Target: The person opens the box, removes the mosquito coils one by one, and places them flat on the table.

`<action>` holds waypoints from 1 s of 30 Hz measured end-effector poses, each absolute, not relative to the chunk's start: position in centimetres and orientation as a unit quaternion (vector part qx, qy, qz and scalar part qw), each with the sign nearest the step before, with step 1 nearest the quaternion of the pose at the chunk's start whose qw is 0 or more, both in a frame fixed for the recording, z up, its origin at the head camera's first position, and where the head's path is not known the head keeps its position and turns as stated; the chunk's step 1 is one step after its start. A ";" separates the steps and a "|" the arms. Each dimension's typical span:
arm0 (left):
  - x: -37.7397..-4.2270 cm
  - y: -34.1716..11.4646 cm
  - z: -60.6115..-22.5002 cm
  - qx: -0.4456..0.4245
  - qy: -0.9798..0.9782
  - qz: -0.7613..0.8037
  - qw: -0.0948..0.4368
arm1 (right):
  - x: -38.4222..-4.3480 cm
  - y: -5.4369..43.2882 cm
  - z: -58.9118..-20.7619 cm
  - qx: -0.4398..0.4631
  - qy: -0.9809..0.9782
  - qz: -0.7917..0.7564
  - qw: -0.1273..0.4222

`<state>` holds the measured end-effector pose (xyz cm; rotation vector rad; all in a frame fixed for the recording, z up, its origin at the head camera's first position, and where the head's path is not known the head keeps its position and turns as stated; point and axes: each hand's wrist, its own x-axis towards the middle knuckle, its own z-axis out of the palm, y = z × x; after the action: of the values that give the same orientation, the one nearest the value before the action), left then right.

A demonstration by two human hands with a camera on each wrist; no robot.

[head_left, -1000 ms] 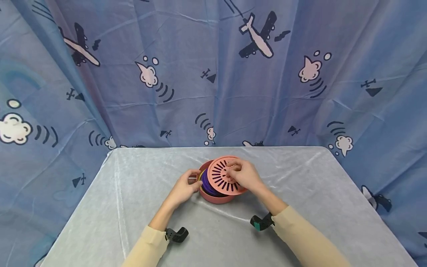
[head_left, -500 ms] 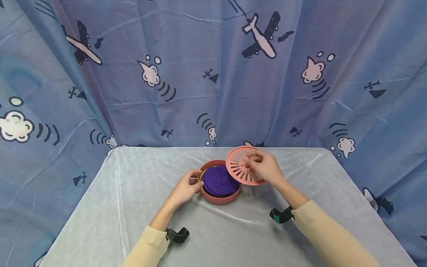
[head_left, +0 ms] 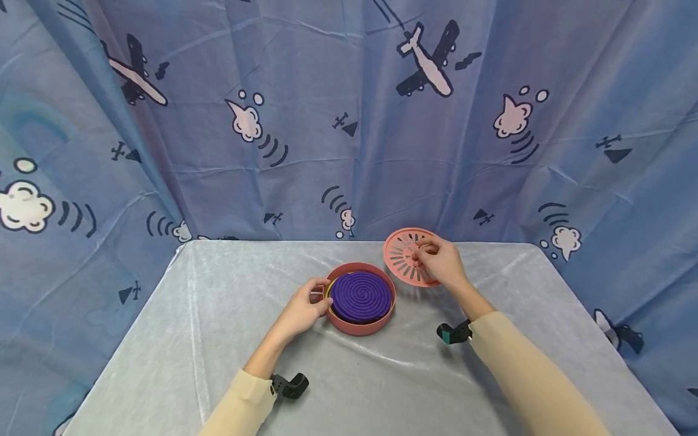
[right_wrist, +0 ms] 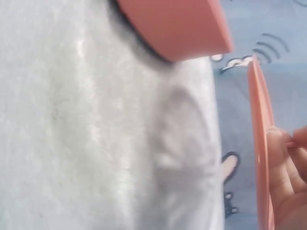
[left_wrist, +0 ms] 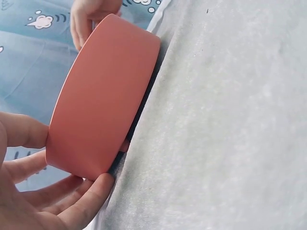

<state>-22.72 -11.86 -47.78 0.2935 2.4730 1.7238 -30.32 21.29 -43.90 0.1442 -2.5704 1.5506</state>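
A round terracotta-pink box [head_left: 360, 329] stands on the table, holding a purple spiral coil [head_left: 361, 297] with a bit of yellow at its left edge. My left hand [head_left: 300, 306] grips the box's left side; in the left wrist view its fingers [left_wrist: 93, 196] lie against the lower side wall. Up and to the right of the box, my right hand [head_left: 444, 263] pinches the slotted pink lid [head_left: 394, 266] near its middle. The right wrist view shows the lid [right_wrist: 260, 134] edge-on, raised off the table, with its shadow on the cloth.
A pale grey cloth covers the table [head_left: 245, 266]. Behind it hangs a blue curtain [head_left: 305, 121] with planes and clouds printed on it. Each wrist wears a black camera mount, such as the left one [head_left: 290, 385].
The lid has moved up and right with my right hand, off the box, uncovering the purple coil. My left hand stays at the box's left side.
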 end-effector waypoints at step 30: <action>-22.7 -11.8 -47.6 0.095 0.818 0.564 0.066 | -33.0 19.4 -47.5 0.032 -0.872 0.487 -0.043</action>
<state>-22.74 -11.84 -47.57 0.2864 2.4660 1.7013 -33.05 19.40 -47.48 0.1023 -2.8160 1.5732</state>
